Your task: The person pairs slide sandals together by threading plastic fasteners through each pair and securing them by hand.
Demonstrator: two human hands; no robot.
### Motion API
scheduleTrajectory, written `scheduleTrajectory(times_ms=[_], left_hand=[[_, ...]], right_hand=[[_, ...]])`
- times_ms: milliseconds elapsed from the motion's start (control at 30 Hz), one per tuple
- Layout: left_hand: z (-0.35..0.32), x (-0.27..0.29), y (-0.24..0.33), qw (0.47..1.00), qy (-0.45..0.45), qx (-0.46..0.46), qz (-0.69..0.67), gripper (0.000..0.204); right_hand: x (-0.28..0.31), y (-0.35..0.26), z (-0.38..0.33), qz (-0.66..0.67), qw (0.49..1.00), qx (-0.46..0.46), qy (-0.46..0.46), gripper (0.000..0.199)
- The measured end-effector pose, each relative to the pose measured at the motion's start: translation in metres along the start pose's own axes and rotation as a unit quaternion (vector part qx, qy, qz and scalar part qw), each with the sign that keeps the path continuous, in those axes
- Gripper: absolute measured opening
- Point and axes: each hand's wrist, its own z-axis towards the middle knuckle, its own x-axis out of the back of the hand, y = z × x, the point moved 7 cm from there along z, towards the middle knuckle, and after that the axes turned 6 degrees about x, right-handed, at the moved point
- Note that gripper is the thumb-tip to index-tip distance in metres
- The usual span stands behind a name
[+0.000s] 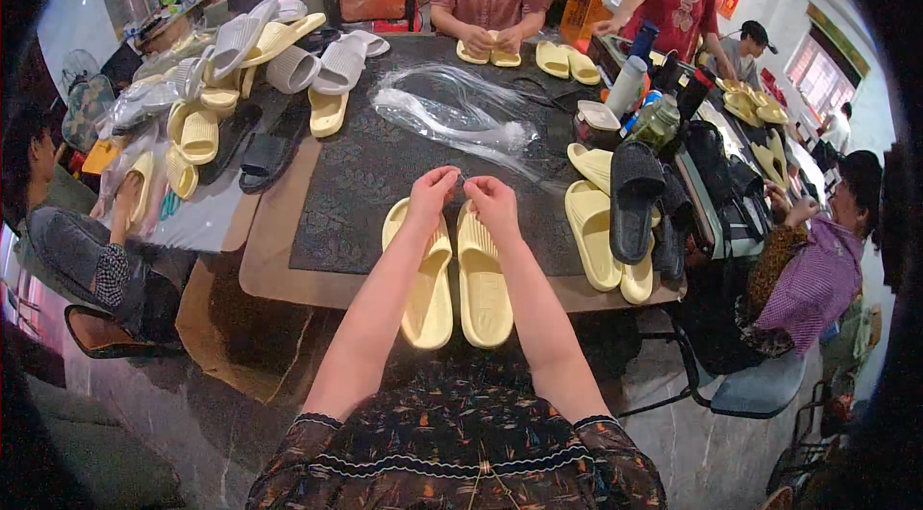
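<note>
Forearms converge forward; left hand, right hand just apart, both pinching.

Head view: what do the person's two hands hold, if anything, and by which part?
Cannot tell: the left hand and right hand pinch close together near the yellow slippers; anything held is too small to see.

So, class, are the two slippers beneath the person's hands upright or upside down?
Upright: both yellow slippers show their footbeds, ribbed straps on top.

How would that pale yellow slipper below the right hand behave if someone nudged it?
The slipper would probably slide, not roll: its footbed is broad and flattish. Its heel reaches past the table edge, so it might tip off. Its moulded, foam-like look suggests lightness.
</note>
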Motion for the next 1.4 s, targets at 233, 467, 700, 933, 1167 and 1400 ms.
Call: scheduleTrajectory(times_ms=[233,467,700,933,1167,1400], left_hand=[[0.0,0.001,-0.001,1.0,0.015,0.007,0.012,0.014],[0.001,0.001,-0.002,1.0,0.01,0.004,0.026,0.016],[-0.002,-0.006,0.001,0.998,0.006,0.005,0.066,0.017],[0.001,-0.005,-0.001,0.997,-0.023,0.038,0.069,0.017],[-0.002,-0.012,0.001,0.993,-0.011,0.028,0.118,0.013],[0.002,-0.003,0.001,0.979,0.02,0.002,0.203,0.012]], right_hand=[[0.0,0.006,0.003,0.003,1.0,0.008,-0.012,0.017],[0.001,0.014,0.005,0.025,1.0,-0.001,-0.004,0.016],[0.004,0.012,0.005,0.048,0.998,0.037,0.03,0.012],[0.003,0.012,0.004,0.031,0.998,0.04,0.031,0.01],[0.008,0.013,0.004,0.014,0.991,0.121,0.062,0.011],[0.006,-0.008,-0.006,-0.121,0.972,0.185,0.084,0.01]])
